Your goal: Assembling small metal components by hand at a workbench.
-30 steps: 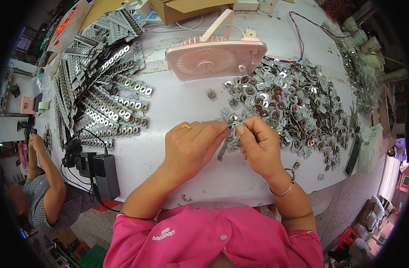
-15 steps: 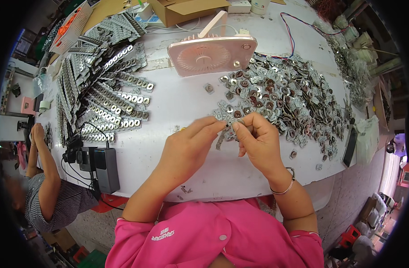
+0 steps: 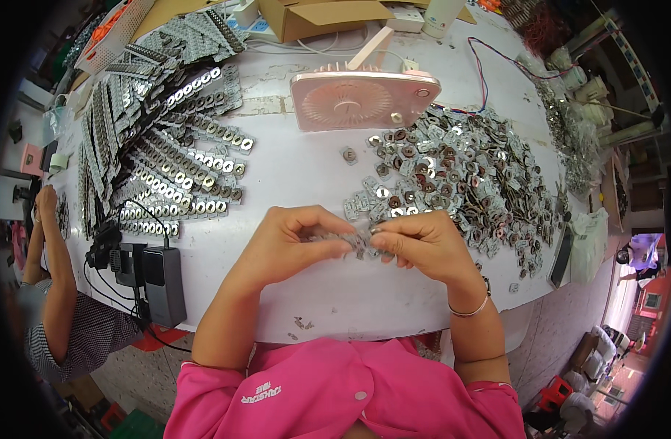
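My left hand is closed, thumb against fingers, round a short strip of small metal parts, blurred by motion. At the strip's right end my right hand pinches a small metal piece between thumb and forefinger; its exact shape is mostly hidden by the fingertips. Both hands hover above the white table just in front of a big heap of loose small parts, clear-grey squares with round metal centres. Off to the left lies a large stack of long strips with rows of similar round metal parts.
A pink desk fan stands behind the hands. Dark boxy devices with cables sit at the table's left edge. Farther back are a cardboard box and a white basket. Another person's arm shows at far left.
Both hands have come nearer my body, away from the heap. My left hand has turned, and more of the strip shows between the hands. The view has shifted slightly.
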Demonstrator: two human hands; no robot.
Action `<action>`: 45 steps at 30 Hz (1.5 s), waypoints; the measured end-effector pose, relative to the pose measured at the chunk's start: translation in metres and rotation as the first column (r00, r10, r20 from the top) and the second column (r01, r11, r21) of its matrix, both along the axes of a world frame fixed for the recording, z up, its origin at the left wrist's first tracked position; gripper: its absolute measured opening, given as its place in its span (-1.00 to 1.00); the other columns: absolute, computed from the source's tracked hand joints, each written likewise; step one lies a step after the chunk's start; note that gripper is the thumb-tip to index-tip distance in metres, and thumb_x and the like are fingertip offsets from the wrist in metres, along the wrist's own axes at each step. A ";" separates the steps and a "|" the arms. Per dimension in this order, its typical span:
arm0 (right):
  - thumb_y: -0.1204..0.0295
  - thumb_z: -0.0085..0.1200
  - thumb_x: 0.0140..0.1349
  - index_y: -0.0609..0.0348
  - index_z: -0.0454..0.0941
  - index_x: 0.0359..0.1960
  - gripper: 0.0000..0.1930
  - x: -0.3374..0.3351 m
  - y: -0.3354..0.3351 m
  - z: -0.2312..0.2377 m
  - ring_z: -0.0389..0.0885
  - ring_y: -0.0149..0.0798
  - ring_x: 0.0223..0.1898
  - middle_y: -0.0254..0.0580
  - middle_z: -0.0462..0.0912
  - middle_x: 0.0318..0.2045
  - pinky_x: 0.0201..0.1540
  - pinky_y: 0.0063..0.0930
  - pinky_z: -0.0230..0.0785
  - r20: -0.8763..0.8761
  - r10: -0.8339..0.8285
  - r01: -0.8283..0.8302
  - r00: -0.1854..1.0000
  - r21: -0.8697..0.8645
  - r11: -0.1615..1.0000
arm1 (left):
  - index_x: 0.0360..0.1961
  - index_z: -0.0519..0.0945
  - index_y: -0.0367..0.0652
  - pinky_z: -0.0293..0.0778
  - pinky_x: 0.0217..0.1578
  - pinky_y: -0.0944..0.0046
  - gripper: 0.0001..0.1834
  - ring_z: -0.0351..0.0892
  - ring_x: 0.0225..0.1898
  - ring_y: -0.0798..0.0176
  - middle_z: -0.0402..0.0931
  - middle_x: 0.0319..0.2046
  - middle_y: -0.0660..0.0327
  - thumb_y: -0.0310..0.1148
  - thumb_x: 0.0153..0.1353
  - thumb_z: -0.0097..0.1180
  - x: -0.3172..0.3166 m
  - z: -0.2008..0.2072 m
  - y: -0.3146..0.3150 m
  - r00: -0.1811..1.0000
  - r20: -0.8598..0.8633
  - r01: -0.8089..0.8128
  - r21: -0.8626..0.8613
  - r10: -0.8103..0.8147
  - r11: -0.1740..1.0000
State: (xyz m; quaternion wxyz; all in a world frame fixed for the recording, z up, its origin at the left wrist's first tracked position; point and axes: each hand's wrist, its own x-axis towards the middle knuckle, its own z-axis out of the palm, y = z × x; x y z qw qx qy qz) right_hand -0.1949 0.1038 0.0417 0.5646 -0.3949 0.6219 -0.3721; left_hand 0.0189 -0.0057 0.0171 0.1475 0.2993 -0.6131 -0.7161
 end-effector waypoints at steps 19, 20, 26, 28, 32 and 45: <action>0.38 0.03 0.41 0.21 0.51 -0.30 -0.84 0.027 -0.006 -0.033 0.41 -0.58 -0.62 -0.46 0.51 -0.60 -0.57 -0.58 0.21 -0.289 -0.235 0.086 0.928 -0.447 0.890 | -0.27 0.68 -0.16 0.57 -0.30 0.34 -0.77 0.69 -0.34 0.25 0.69 -0.33 0.17 -0.63 0.03 0.32 -0.021 -0.014 0.017 0.955 -0.192 -0.293 -0.736 0.226 0.611; 0.39 0.04 0.40 0.22 0.50 -0.30 -0.84 0.027 -0.005 -0.033 0.40 -0.58 -0.62 -0.47 0.51 -0.60 -0.56 -0.57 0.21 -0.256 -0.220 0.098 0.941 -0.418 0.903 | -0.27 0.68 -0.15 0.57 -0.30 0.34 -0.77 0.69 -0.34 0.24 0.69 -0.33 0.18 -0.63 0.02 0.32 -0.022 -0.016 0.018 0.949 -0.204 -0.312 -0.723 0.241 0.617; 0.39 0.03 0.41 0.21 0.50 -0.32 -0.84 0.032 -0.002 -0.037 0.41 -0.62 -0.64 -0.46 0.49 -0.60 -0.59 -0.62 0.23 0.074 -0.288 0.297 0.955 -0.212 0.931 | -0.28 0.68 -0.15 0.56 -0.33 0.33 -0.76 0.69 -0.35 0.21 0.69 -0.36 0.20 -0.64 0.00 0.32 -0.029 -0.016 0.017 0.931 -0.270 -0.366 -0.692 0.247 0.622; 0.38 0.04 0.40 0.21 0.49 -0.31 -0.83 0.035 -0.001 -0.037 0.42 -0.63 -0.64 -0.45 0.49 -0.60 -0.60 -0.64 0.23 0.162 -0.340 0.368 0.926 -0.199 0.908 | -0.28 0.68 -0.16 0.57 -0.31 0.32 -0.77 0.69 -0.36 0.21 0.69 -0.37 0.21 -0.64 0.01 0.32 -0.027 -0.015 0.023 0.951 -0.219 -0.307 -0.730 0.217 0.611; 0.40 0.09 0.37 0.23 0.50 -0.33 -0.84 0.029 -0.003 -0.037 0.46 -0.61 -0.63 -0.40 0.53 -0.58 -0.58 -0.64 0.26 0.123 -0.333 0.351 0.935 -0.179 0.919 | -0.22 0.67 -0.20 0.56 -0.27 0.34 -0.78 0.67 -0.28 0.28 0.66 -0.28 0.19 -0.63 0.07 0.28 -0.025 -0.019 0.020 0.969 -0.169 -0.246 -0.664 0.179 0.706; 0.44 0.28 0.19 0.22 0.73 -0.22 -0.84 -0.003 0.001 -0.039 0.48 -0.43 -0.57 -0.24 0.61 -0.57 -0.50 -0.53 0.29 -0.290 -0.230 0.096 0.929 -0.411 0.907 | -0.25 0.66 -0.22 0.44 -0.27 0.49 -0.85 0.52 -0.33 0.54 0.63 -0.35 0.34 -0.51 0.15 0.34 -0.015 -0.018 0.007 0.969 -0.005 -0.246 -0.065 0.246 0.967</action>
